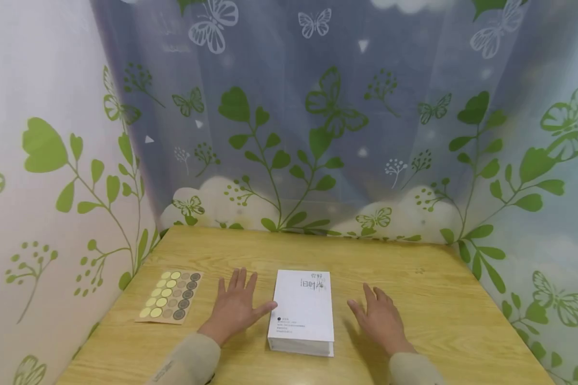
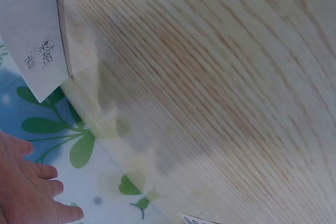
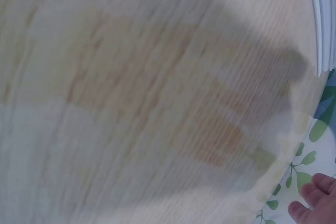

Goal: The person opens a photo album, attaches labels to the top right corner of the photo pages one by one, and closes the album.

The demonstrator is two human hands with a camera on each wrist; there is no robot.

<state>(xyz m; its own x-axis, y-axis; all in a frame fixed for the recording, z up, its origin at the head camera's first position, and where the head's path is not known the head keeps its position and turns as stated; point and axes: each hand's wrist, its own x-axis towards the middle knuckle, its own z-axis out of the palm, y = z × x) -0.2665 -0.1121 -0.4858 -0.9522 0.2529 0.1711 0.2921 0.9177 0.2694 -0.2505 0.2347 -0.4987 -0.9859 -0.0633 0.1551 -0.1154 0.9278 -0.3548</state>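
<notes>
A thick white book (image 1: 301, 307) with dark printed characters on its cover lies flat on the wooden table, between the two hands. My left hand (image 1: 235, 306), fingers spread and nothing held, is on the book's left; its thumb tip reaches the cover's left edge in the head view. To the right of the book, apart from it, my right hand (image 1: 379, 318) has relaxed, slightly bent fingers and holds nothing. The left wrist view shows the printed cover of the book (image 2: 31, 35) and the left fingers (image 2: 44, 171). At the right wrist view's edge are the book's side (image 3: 323, 19) and right fingertips (image 3: 315, 195).
A brown sheet (image 1: 170, 297) with rows of round yellow, tan and dark stickers lies left of the left hand. The wooden table (image 1: 250, 248) meets a curtain (image 1: 289, 160) printed with leaves and butterflies at the back, left and right.
</notes>
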